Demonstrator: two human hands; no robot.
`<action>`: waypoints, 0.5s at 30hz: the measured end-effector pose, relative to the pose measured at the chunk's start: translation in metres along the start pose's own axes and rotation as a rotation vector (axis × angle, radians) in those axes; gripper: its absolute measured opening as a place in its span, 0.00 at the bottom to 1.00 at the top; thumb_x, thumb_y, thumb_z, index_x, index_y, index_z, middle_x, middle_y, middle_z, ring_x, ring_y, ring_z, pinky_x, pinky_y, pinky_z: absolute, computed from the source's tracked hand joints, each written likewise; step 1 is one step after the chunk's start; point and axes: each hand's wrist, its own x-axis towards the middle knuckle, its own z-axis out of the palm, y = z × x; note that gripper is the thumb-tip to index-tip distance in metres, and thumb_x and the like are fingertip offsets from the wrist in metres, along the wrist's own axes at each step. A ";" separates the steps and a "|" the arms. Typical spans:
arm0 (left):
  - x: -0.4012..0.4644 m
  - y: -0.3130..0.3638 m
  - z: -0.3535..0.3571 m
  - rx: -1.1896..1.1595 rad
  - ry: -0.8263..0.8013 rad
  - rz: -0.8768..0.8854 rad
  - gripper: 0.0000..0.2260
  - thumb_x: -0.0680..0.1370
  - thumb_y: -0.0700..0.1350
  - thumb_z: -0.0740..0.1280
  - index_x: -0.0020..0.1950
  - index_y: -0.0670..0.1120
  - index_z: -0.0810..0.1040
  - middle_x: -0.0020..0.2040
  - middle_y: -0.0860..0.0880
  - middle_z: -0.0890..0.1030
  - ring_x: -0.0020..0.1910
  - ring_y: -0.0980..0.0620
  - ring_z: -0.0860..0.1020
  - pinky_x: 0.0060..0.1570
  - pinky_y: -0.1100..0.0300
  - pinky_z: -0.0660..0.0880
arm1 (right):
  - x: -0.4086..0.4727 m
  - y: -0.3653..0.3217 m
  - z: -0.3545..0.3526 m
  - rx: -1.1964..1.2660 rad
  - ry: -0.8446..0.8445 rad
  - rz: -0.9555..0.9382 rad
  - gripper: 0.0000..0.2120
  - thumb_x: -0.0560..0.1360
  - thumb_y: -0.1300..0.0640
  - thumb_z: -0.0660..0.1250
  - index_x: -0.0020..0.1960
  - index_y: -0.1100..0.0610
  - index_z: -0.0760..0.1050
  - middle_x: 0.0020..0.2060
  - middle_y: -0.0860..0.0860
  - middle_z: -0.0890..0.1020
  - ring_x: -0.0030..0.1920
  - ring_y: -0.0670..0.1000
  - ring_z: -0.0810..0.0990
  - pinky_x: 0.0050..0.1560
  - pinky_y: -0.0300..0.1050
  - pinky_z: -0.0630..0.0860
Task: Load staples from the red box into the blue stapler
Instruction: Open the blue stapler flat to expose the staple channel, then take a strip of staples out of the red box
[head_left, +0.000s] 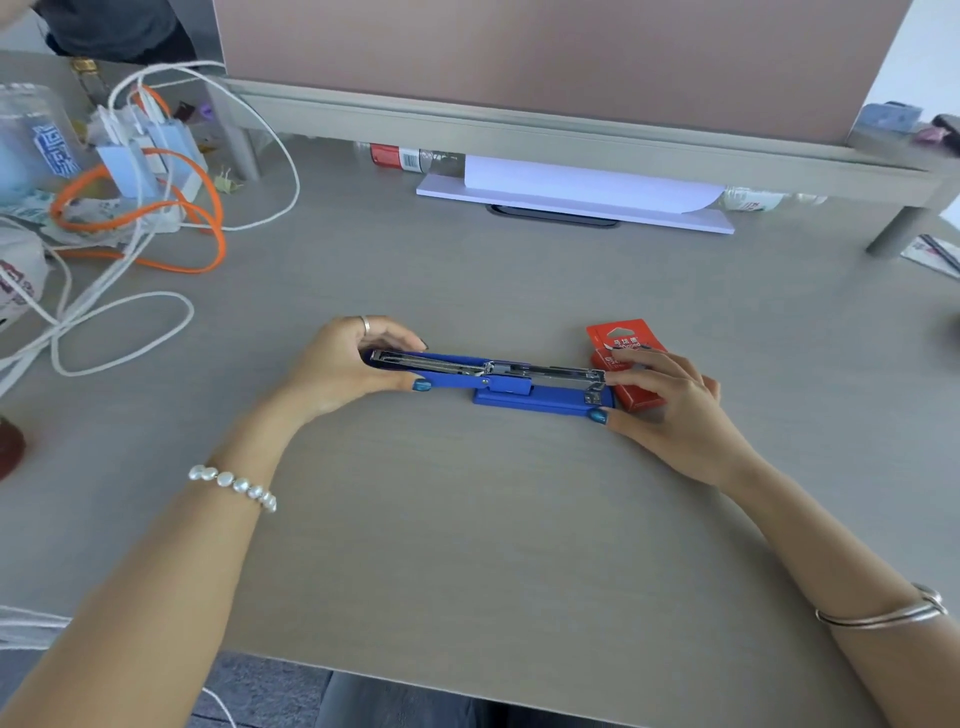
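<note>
The blue stapler (511, 384) lies in the middle of the grey desk, swung fully open so that its metal staple channel faces up. My left hand (343, 366) grips the flipped-back top arm at the stapler's left end. At the right end, my right hand (670, 402) holds the base and magazine tip between thumb and fingers. The red staple box (626, 345) lies just behind and under my right fingers, its flap up. Whether staples lie in the channel I cannot tell.
White and orange cables (156, 244) with a charger block sprawl at the left. A monitor riser (571, 135) spans the back, with a white board and paper (571, 195) and a bottle under it. The desk's front edge runs below my forearms.
</note>
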 end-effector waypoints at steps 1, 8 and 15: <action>0.000 0.000 0.000 0.022 0.005 0.001 0.16 0.57 0.51 0.77 0.42 0.53 0.81 0.42 0.55 0.84 0.41 0.56 0.81 0.46 0.58 0.75 | -0.001 0.001 0.001 -0.007 -0.006 -0.011 0.14 0.69 0.50 0.70 0.55 0.46 0.76 0.65 0.45 0.72 0.68 0.49 0.62 0.62 0.45 0.50; -0.006 0.017 0.010 0.107 0.079 0.051 0.18 0.58 0.59 0.73 0.46 0.59 0.80 0.48 0.55 0.83 0.48 0.53 0.80 0.51 0.55 0.75 | -0.003 0.008 -0.012 0.018 -0.041 -0.042 0.29 0.69 0.50 0.70 0.67 0.42 0.62 0.67 0.46 0.68 0.69 0.49 0.62 0.63 0.45 0.51; 0.007 0.068 0.047 0.210 0.022 0.253 0.15 0.63 0.59 0.71 0.48 0.59 0.79 0.51 0.58 0.80 0.56 0.62 0.72 0.57 0.68 0.66 | 0.002 0.025 -0.019 -0.021 -0.065 -0.022 0.27 0.68 0.50 0.71 0.65 0.47 0.68 0.68 0.49 0.70 0.70 0.53 0.62 0.70 0.57 0.62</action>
